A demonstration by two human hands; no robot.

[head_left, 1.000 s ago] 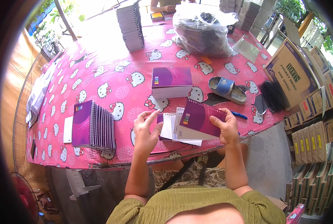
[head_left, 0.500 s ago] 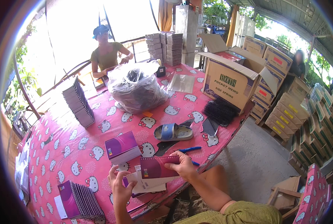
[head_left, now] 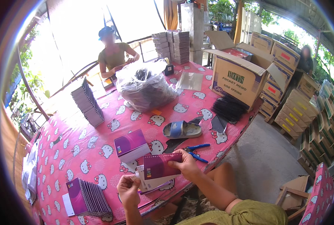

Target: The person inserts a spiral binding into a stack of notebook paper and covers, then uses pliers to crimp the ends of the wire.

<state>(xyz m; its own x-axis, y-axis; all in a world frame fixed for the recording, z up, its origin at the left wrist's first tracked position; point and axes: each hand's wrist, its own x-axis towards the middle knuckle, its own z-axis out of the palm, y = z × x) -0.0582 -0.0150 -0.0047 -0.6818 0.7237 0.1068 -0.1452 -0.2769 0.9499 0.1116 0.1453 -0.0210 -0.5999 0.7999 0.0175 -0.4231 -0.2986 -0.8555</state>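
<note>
My right hand (head_left: 187, 165) is closed on a purple memo pad cover (head_left: 159, 166) with punched holes along its top edge, thumb on its face. My left hand (head_left: 129, 189) has its thumb and fingers pinched together beside the white sheets (head_left: 141, 173) at the cover's left edge; whatever is between the fingertips is too small to make out. More white sheets and purple covers lie partly hidden under the held cover. Just beyond rests a stack of purple memo pads (head_left: 131, 144). A tool with two blue handles (head_left: 197, 157) lies by my right hand, its head hidden.
Spiral-bound pads (head_left: 88, 198) are stacked at the near left, others (head_left: 87, 103) farther back. A slipper (head_left: 182, 129), black spiral coils (head_left: 228, 108), a plastic bag (head_left: 146, 90) and an open carton (head_left: 234, 77) sit on the pink tablecloth. A person (head_left: 116, 56) sits across.
The fingers of my left hand, spread apart before, have come together in a pinch at the sheets' edge. My right hand still holds the cover. The whole view has shifted slightly.
</note>
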